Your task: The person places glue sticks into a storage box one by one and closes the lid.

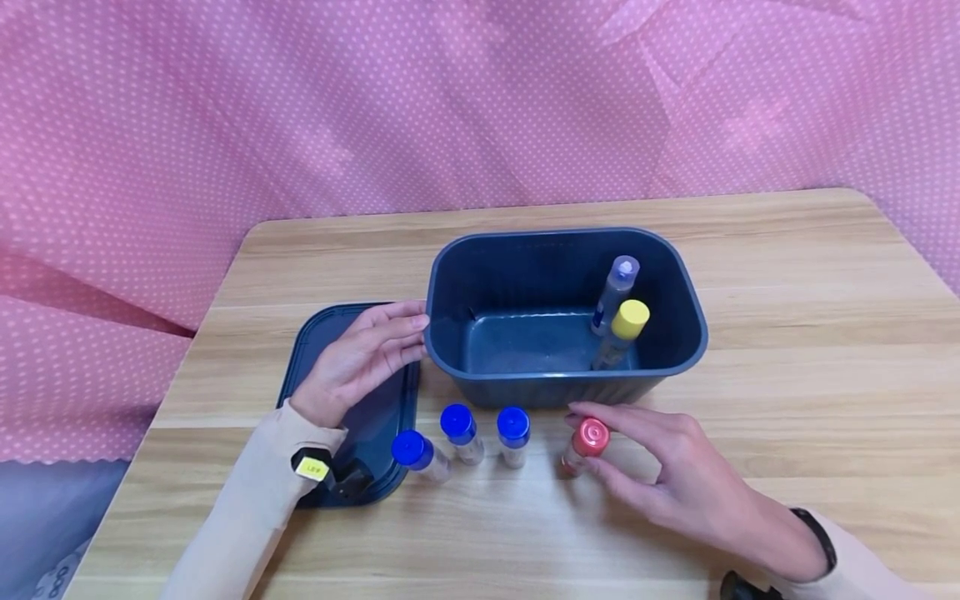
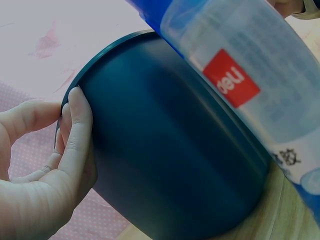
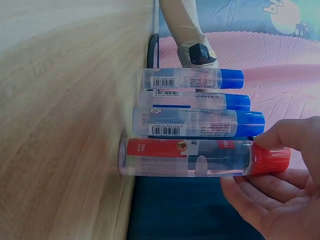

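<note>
My right hand (image 1: 693,479) pinches the red cap of a clear liquid glue bottle (image 1: 591,437) between thumb and fingers. In the right wrist view, this red-labelled bottle (image 3: 200,159) stands upright, its base at the tabletop. My left hand (image 1: 367,354) touches the left end of a dark blue bin (image 1: 566,392), straight fingers against the outer wall just under the rim. Three blue-capped glue bottles (image 1: 513,429) stand in front of the bin; one (image 2: 270,85) shows a "deli" label in the left wrist view. Inside the bin's right end are a yellow-capped bottle (image 1: 628,321) and a pale purple-topped bottle (image 1: 618,283).
A dark blue lid (image 1: 375,425) lies flat on the wooden table (image 1: 810,333), left of the bin and partly under my left forearm. Pink dotted cloth (image 1: 465,108) hangs behind the table.
</note>
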The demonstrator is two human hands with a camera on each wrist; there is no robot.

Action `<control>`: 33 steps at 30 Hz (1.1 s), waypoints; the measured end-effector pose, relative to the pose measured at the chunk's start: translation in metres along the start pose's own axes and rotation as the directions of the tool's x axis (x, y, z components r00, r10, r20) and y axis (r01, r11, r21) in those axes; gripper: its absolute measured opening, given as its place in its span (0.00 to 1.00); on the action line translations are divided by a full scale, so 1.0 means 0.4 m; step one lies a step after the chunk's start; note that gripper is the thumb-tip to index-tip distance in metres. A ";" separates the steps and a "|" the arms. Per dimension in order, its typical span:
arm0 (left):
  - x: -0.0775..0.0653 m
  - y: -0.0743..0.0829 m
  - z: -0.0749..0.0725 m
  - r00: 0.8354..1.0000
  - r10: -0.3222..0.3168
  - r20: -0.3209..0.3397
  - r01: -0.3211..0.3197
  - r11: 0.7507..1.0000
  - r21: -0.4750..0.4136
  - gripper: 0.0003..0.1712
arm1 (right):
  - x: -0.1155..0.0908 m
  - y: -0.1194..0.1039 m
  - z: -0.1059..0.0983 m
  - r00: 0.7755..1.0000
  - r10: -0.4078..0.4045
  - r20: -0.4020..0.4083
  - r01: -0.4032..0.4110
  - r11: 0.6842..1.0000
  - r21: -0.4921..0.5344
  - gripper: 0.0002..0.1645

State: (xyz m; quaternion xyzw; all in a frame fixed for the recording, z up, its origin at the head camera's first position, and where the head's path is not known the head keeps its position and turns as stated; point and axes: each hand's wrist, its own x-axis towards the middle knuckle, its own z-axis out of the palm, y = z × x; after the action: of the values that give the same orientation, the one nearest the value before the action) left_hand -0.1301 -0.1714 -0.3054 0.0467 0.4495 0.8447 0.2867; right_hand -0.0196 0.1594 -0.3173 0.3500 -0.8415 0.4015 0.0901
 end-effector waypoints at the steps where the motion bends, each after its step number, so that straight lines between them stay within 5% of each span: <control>1: 0.000 0.000 0.000 1.000 0.000 0.003 0.000 1.000 -0.002 0.11 | 0.000 0.000 -0.001 1.000 0.004 0.003 -0.004 1.000 0.002 0.33; 13: 0.000 0.001 0.000 1.000 0.000 0.004 0.000 1.000 0.002 0.11 | -0.001 -0.007 -0.005 0.998 0.048 0.041 -0.048 0.999 0.005 0.32; 33: -0.001 0.000 0.000 1.000 0.006 0.006 -0.006 1.000 0.012 0.11 | 0.002 0.001 0.004 0.996 -0.086 -0.036 0.086 0.996 0.002 0.21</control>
State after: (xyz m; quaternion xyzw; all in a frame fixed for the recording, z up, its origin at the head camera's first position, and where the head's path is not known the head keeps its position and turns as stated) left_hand -0.1298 -0.1717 -0.3052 0.0523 0.4535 0.8428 0.2852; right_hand -0.0201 0.1579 -0.3184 0.3789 -0.8230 0.4052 0.1218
